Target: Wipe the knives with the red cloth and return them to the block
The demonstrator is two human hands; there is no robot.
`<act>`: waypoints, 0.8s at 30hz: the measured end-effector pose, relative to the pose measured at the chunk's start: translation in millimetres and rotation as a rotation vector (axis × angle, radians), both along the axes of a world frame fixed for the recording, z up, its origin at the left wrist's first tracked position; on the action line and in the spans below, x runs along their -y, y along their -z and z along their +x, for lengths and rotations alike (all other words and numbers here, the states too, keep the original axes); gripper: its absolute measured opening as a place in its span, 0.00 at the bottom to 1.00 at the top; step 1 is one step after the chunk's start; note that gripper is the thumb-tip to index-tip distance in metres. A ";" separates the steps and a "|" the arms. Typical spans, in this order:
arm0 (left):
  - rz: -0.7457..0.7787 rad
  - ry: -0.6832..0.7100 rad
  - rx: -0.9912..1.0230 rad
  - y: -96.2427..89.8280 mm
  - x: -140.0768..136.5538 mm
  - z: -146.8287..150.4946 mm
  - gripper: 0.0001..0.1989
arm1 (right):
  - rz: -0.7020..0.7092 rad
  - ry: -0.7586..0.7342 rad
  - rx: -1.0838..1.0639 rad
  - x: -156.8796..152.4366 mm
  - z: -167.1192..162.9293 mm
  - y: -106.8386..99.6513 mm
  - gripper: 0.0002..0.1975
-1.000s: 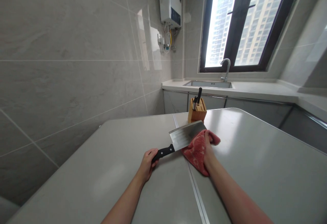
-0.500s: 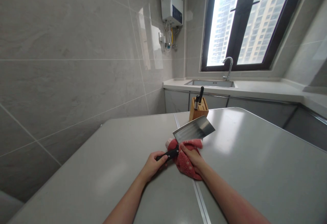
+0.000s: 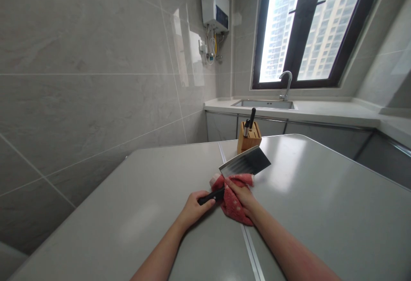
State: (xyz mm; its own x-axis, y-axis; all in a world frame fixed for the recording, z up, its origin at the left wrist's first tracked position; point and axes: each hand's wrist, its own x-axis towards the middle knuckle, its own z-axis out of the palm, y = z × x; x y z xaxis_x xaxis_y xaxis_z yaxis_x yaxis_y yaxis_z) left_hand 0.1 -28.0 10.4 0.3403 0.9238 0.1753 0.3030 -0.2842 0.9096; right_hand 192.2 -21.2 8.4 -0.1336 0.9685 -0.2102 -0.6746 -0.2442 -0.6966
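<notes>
Cleaver (image 3: 245, 163) blade angled up beyond both hands, left hand (image 3: 192, 208) gripping its black handle, right hand (image 3: 242, 195) pinching red cloth (image 3: 233, 204) at blade base, above counter (image 3: 321, 204)

Red white-dotted cloth (image 3: 233, 202), steel-grey cleaver (image 3: 245, 164) with black handle, pale grey table (image 3: 321, 204), tan knife block (image 3: 248, 139)

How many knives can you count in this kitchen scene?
3. A cleaver held by the left hand over the red cloth; two handles stick from the wooden block. More may sit hidden inside.
</notes>
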 end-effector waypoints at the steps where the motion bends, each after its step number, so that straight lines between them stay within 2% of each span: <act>1: -0.013 -0.017 0.018 -0.2 -0.2 0.0 0.16 | -0.011 0.003 0.040 -0.1 0.1 0.1 0.14; 4: -0.044 -0.064 0.084 -1.5 -0.8 -0.2 0.16 | 0.013 0.021 0.124 -0.3 0.5 0.1 0.14; 8: -0.038 -0.097 0.122 -2.9 -1.1 -0.7 0.16 | 0.071 -0.010 0.101 -0.4 1.1 0.3 0.13; 18: 0.020 -0.100 0.121 4.2 -3.0 -4.4 0.18 | 0.099 -0.075 0.165 -2.8 2.8 -1.5 0.19; 24: 0.013 -0.115 0.144 3.9 -3.4 -4.2 0.17 | 0.077 -0.107 0.211 -2.9 3.8 -1.3 0.19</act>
State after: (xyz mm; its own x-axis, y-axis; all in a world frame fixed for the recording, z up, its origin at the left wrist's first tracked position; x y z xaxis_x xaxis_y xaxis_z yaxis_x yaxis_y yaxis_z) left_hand -4.2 -24.7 6.5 0.2026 0.9526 0.2272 0.2011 -0.2675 0.9423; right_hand 196.0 -18.3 9.7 -0.1971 0.9654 -0.1706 -0.4857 -0.2473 -0.8384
